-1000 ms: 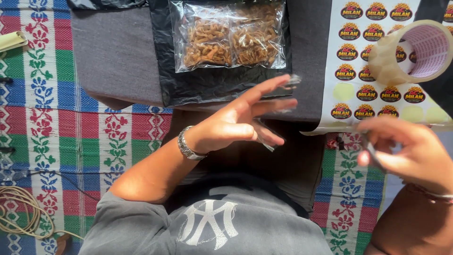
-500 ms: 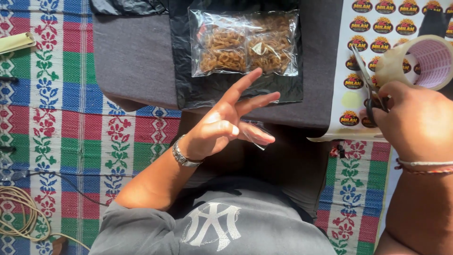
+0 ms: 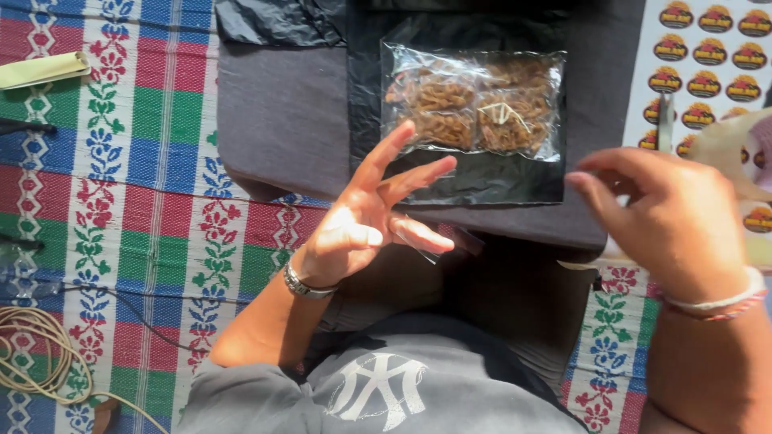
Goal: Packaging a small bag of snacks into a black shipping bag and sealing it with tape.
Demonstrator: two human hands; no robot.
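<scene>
Showing: two hands — left hand point(image 3: 362, 221), right hand point(image 3: 671, 217); one clear snack packet point(image 3: 474, 100); one sticker sheet point(image 3: 708, 56); one tape roll point(image 3: 744, 153), blurred.

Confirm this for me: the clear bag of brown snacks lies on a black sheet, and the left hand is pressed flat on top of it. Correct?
Not quite. The head view shows the left hand raised with fingers spread, just short of the clear bag, not pressed on it. The bag does lie on the black sheet.
</scene>
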